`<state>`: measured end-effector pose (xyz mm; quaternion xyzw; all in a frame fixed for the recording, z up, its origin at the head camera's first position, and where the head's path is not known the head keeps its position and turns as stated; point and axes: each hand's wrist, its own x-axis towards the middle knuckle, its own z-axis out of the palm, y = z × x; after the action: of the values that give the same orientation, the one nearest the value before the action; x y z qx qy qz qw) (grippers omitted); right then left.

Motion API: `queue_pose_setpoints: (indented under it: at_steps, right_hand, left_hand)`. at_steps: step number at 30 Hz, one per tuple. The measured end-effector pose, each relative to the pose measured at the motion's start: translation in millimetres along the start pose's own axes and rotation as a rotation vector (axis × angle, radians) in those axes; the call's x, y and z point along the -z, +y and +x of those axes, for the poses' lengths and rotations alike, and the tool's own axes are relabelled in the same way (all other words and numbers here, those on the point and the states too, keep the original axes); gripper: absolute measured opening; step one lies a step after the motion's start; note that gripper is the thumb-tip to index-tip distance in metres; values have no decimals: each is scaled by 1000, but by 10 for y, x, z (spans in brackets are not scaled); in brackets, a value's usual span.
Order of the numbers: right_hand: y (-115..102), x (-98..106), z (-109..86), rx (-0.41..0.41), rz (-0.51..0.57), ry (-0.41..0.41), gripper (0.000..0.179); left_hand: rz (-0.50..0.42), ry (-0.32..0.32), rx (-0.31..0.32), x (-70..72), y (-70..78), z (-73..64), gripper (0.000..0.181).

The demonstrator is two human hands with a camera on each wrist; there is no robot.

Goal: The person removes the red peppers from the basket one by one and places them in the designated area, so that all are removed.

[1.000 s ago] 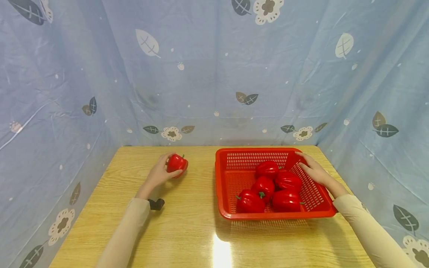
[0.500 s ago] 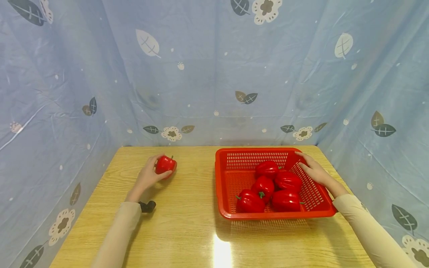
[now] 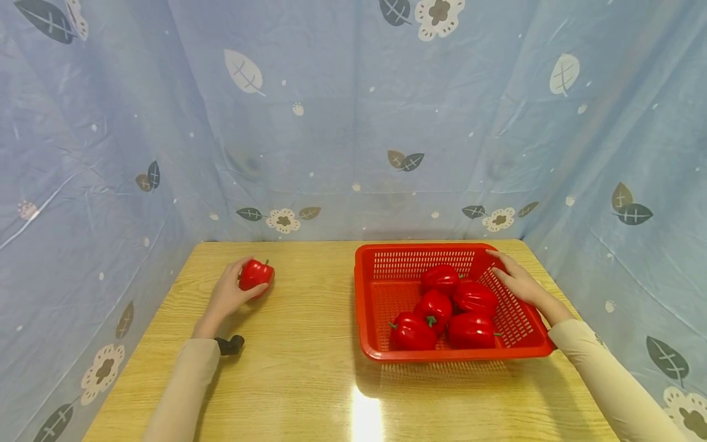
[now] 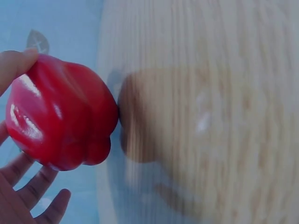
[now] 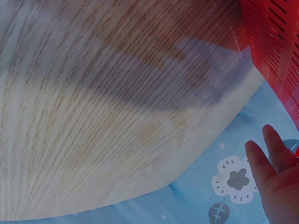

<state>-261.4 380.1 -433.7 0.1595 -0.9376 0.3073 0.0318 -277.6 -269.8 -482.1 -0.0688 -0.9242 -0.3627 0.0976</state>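
Observation:
My left hand [image 3: 225, 291] grips a red bell pepper [image 3: 256, 275] with a green stem, over the left back part of the wooden table. Up close in the left wrist view, thumb and fingers are round the bell pepper [image 4: 65, 112], and its shadow falls on the wood beside it. At the right, my right hand [image 3: 521, 285] holds the side rim of a red plastic basket [image 3: 361, 307], thumb on the inner side. In the right wrist view two fingers of the right hand [image 5: 280, 186] extend outside the basket's slotted wall [image 5: 275, 51].
Several red bell peppers [image 3: 433, 307] lie in the basket, mostly toward its right. A small black object [image 3: 229, 345] shows by the left sleeve's cuff. Blue patterned curtain [image 3: 331, 123] encloses the table [image 3: 309, 380] at the back and sides.
The left hand has moved left across the table with the bell pepper in its grip, and the black object has shifted along with the cuff. The right hand and basket stay put.

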Motion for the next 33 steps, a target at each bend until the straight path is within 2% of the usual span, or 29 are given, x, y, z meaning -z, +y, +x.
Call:
queue_pose_setpoints:
  at_steps: [15, 27, 33]
  right_hand:
    - [9, -13, -1, 6, 0, 4, 49]
    - [21, -5, 17, -4, -7, 1, 49]
    - [24, -8, 15, -4, 3, 0, 49]
  left_hand:
    - [57, 2, 56, 44, -105, 18, 79]
    - [50, 3, 50, 90, -126, 34, 80]
    - [69, 18, 50, 97, -78, 47, 77]
